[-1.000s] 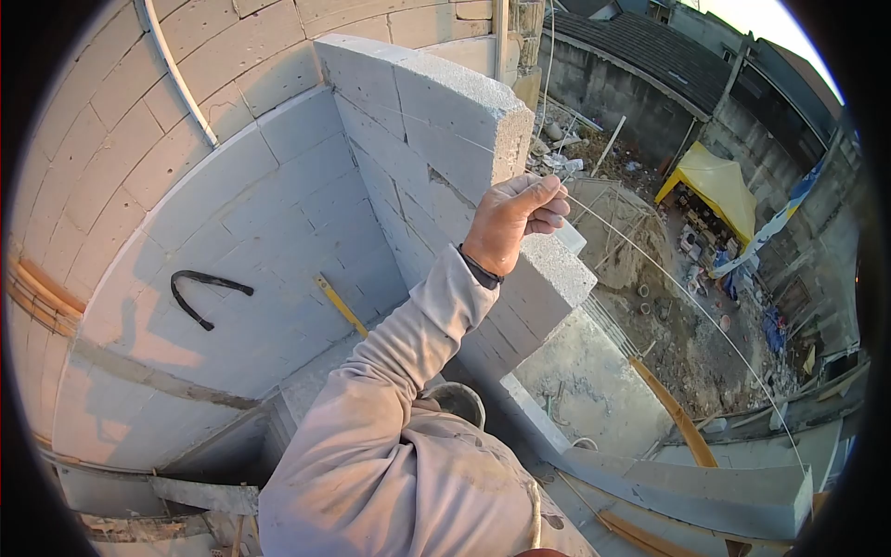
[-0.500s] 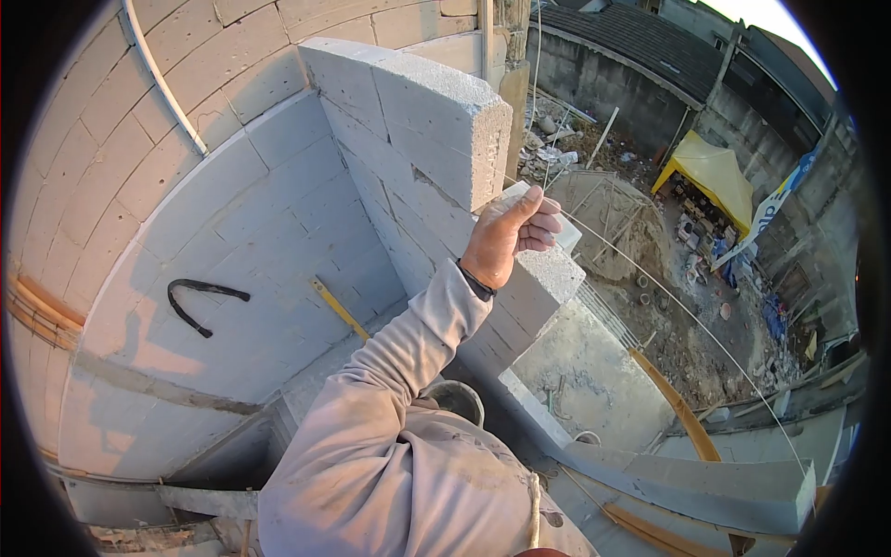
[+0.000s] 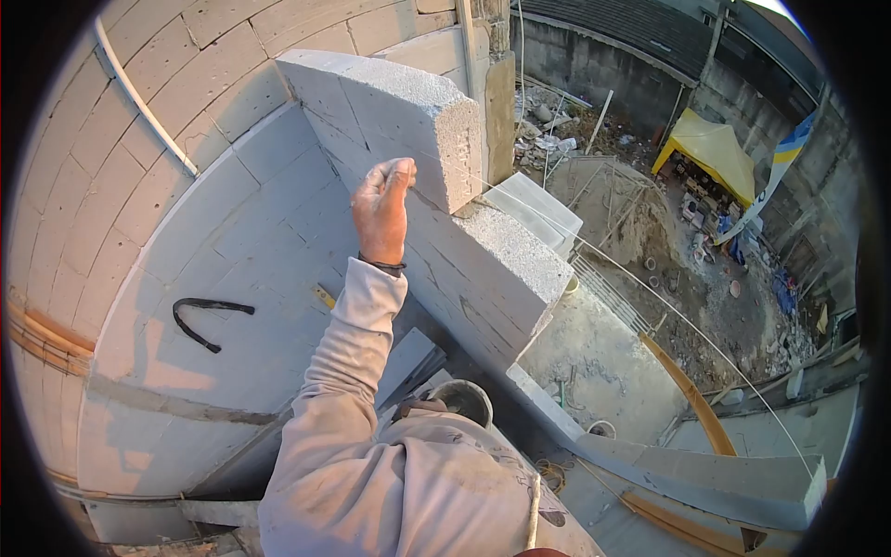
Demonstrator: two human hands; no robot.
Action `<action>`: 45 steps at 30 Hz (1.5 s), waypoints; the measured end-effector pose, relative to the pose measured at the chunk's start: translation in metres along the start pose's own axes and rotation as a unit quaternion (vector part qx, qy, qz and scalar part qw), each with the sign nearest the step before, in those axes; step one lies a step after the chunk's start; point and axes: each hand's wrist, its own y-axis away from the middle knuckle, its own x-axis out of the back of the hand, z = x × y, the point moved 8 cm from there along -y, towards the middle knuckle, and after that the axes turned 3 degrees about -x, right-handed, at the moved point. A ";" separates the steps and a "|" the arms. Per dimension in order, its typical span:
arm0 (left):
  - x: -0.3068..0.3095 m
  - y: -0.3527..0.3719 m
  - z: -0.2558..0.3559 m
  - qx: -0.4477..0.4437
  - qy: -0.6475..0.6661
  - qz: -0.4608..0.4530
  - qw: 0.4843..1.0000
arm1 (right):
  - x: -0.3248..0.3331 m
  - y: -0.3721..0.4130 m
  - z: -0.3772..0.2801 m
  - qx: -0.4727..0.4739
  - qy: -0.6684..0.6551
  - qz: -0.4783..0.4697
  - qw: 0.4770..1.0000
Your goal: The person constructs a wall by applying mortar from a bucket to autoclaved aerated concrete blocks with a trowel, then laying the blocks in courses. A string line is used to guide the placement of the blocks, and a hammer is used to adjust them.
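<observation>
Left hand (image 3: 380,213): raised before the pale block wall (image 3: 464,278), near its upper block (image 3: 408,111)
Grip: thumb and curled fingers drawn together; cannot tell whether the string is between them
String (image 3: 594,249): runs from beside the upper block, past the wall, down to the block ledge (image 3: 705,473) at lower right
Black strip (image 3: 180,321): bent, left of the hand
Bucket (image 3: 486,407): beside the person's body
Yellow bar (image 3: 324,296): partly hidden by the sleeve (image 3: 339,362)

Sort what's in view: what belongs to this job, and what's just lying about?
Likely the job:
- stretched string
- block wall, beside the left hand

Likely just around:
- bent black strip
- brown board
- yellow canopy
</observation>
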 end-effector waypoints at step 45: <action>-0.058 -0.101 0.039 -0.612 -0.432 -0.050 0.661 | -0.015 0.062 -0.045 -0.095 -0.104 -0.059 0.988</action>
